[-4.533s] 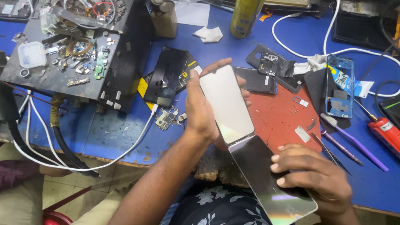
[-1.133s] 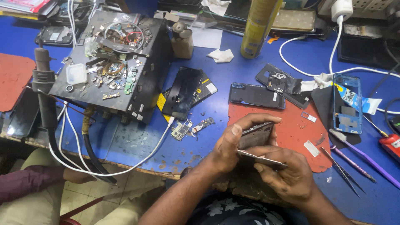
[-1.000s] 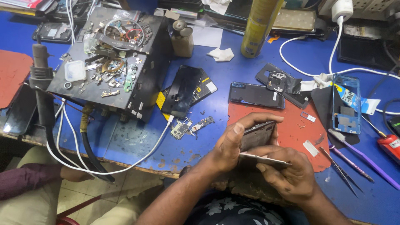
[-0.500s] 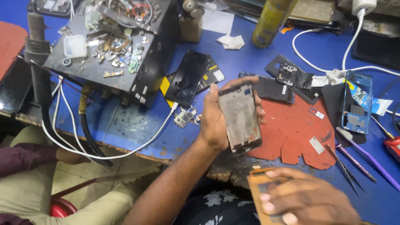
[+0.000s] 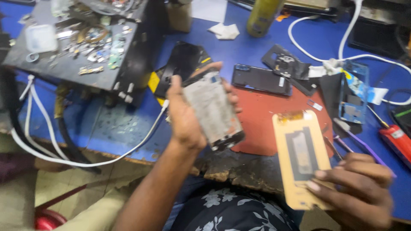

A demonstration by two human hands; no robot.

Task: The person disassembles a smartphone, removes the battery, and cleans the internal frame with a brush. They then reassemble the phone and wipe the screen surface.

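My left hand [image 5: 184, 115] grips a grey phone frame [image 5: 212, 109], its inner side facing up, above the front edge of the blue bench [image 5: 120, 124]. My right hand [image 5: 357, 190] holds a thin yellowish panel [image 5: 302, 156] with a dark rectangle in its middle, low at the right over the bench's worn edge. The two parts are apart, with the red mat [image 5: 265, 119] showing between them.
A black box [image 5: 85, 47] littered with small parts stands at the back left, white cables [image 5: 77, 162] hanging off its front. Opened phone parts [image 5: 261, 79], a blue phone frame [image 5: 353, 92], screwdrivers [image 5: 396, 139] and a yellow can [image 5: 261, 17] lie behind and right.
The two parts were pressed together between both hands a second ago. They have since come apart: the left hand lifted the grey frame and the right drew the yellowish panel away to the right.
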